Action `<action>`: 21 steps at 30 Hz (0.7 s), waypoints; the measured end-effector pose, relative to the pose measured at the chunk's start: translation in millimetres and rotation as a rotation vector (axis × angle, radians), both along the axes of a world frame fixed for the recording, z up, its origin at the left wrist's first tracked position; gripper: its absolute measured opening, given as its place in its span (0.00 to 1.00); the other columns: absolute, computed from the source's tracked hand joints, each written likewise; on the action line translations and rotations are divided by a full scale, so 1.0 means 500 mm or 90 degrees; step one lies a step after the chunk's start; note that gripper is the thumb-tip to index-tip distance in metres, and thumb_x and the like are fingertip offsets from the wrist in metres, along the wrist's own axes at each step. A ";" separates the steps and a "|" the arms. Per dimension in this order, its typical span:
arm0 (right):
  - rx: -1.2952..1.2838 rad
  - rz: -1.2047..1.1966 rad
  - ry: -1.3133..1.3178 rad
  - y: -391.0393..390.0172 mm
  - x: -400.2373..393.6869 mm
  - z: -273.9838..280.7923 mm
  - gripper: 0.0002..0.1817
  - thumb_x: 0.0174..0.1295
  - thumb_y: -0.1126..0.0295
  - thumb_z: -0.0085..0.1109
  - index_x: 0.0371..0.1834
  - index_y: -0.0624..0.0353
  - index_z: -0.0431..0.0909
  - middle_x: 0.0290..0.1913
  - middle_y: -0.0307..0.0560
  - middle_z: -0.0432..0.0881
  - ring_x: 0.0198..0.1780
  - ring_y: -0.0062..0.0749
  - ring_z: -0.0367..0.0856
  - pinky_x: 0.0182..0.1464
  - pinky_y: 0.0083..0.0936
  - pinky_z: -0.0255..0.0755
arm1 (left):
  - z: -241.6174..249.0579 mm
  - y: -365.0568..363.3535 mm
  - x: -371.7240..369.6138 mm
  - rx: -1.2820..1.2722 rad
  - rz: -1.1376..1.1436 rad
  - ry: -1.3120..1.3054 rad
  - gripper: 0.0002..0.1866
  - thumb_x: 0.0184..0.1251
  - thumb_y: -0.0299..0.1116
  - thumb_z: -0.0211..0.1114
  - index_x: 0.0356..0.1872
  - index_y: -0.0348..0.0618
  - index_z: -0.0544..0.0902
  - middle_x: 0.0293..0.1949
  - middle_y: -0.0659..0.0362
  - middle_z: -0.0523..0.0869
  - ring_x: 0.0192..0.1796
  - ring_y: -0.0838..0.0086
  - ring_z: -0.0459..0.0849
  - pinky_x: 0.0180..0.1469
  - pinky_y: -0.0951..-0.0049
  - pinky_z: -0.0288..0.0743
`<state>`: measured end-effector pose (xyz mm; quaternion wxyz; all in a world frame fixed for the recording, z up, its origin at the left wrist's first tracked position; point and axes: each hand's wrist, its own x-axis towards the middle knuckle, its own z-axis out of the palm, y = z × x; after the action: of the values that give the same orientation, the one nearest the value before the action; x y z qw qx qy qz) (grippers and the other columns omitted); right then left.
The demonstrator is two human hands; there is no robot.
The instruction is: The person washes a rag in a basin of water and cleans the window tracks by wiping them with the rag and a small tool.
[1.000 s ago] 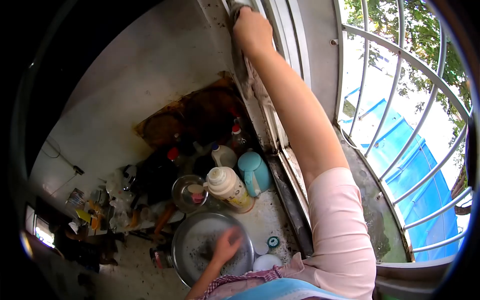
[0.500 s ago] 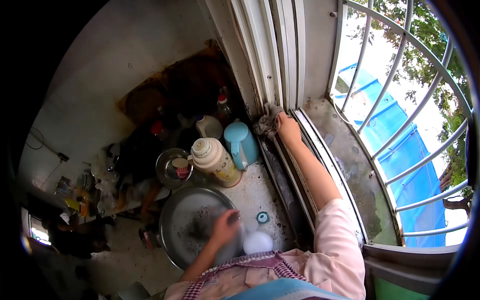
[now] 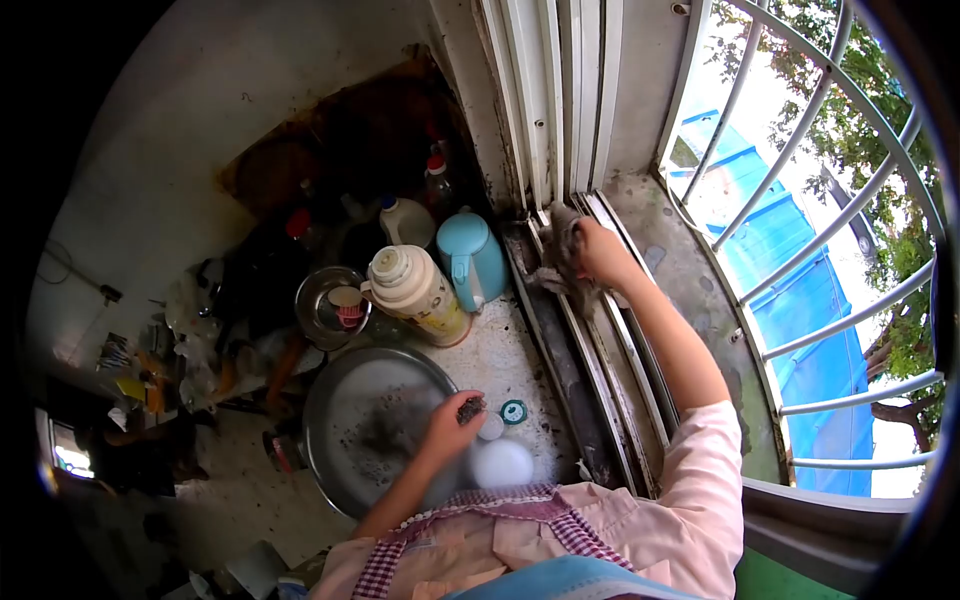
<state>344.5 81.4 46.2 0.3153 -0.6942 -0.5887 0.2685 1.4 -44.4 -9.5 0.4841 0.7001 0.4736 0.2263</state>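
My right hand (image 3: 603,256) is closed on a wet grey rag (image 3: 566,250), pressed into the far end of the window track (image 3: 600,345). Part of the rag hangs over the track's inner rail. My left hand (image 3: 448,430) holds a small, dark steel wool scourer (image 3: 469,408) above the right rim of a wide metal basin (image 3: 312,440). Cloudy water with dark specks fills the basin. Beside the left hand, a teal round cap (image 3: 513,412) and a white rounded object (image 3: 503,464) rest on the speckled counter (image 3: 500,350).
A floral thermos (image 3: 425,305), a light blue kettle (image 3: 474,255) and a small metal bowl (image 3: 322,295) stand behind the basin. White window bars (image 3: 790,220) curve along the right. Bottles and clutter fill the dark corner at the back left.
My right hand has shifted the rag from the track's inner corner rightward across the rails. My left hand has come to the basin's right rim, and the scourer shows more clearly.
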 end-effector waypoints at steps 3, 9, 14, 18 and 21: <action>0.026 -0.067 0.022 0.104 -0.037 -0.111 0.11 0.63 0.73 0.40 0.36 0.69 0.72 0.28 0.57 0.79 0.24 0.41 0.81 0.23 0.35 0.76 | -0.005 0.014 0.010 0.012 -0.003 0.004 0.14 0.58 0.26 0.63 0.46 0.39 0.76 0.40 0.57 0.83 0.43 0.78 0.80 0.47 0.76 0.73; -0.155 -0.163 0.331 0.160 -0.104 -0.041 0.08 0.59 0.75 0.45 0.24 0.65 0.72 0.17 0.49 0.73 0.15 0.34 0.72 0.17 0.27 0.64 | 0.010 0.100 0.113 0.021 -0.020 -0.069 0.15 0.60 0.30 0.62 0.47 0.39 0.76 0.39 0.58 0.83 0.41 0.78 0.79 0.46 0.76 0.73; -0.207 -0.242 0.726 0.210 -0.106 -0.129 0.11 0.59 0.74 0.46 0.18 0.57 0.68 0.12 0.41 0.66 0.14 0.32 0.68 0.17 0.26 0.63 | -0.006 0.219 0.258 -0.178 0.042 -0.308 0.16 0.69 0.37 0.55 0.51 0.38 0.72 0.40 0.58 0.81 0.39 0.78 0.78 0.43 0.78 0.73; 0.047 -0.223 0.192 0.238 -0.102 -0.208 0.12 0.55 0.67 0.50 0.22 0.62 0.79 0.19 0.50 0.78 0.22 0.36 0.78 0.25 0.32 0.70 | 0.003 0.307 0.350 -0.324 0.139 -0.442 0.15 0.68 0.41 0.56 0.44 0.39 0.74 0.35 0.61 0.80 0.33 0.80 0.77 0.38 0.79 0.73; 0.039 -0.017 -0.351 0.246 -0.077 -0.161 0.10 0.49 0.67 0.54 0.25 0.57 0.84 0.29 0.54 0.83 0.32 0.40 0.83 0.34 0.33 0.74 | 0.006 0.343 0.367 -0.333 0.140 -0.457 0.13 0.68 0.40 0.56 0.38 0.39 0.75 0.29 0.62 0.79 0.31 0.80 0.77 0.35 0.79 0.71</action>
<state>305.9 204.2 -34.3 0.1678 -0.7388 -0.6510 0.0475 184.8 127.0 -6.4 0.7511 0.3772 0.3886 0.3775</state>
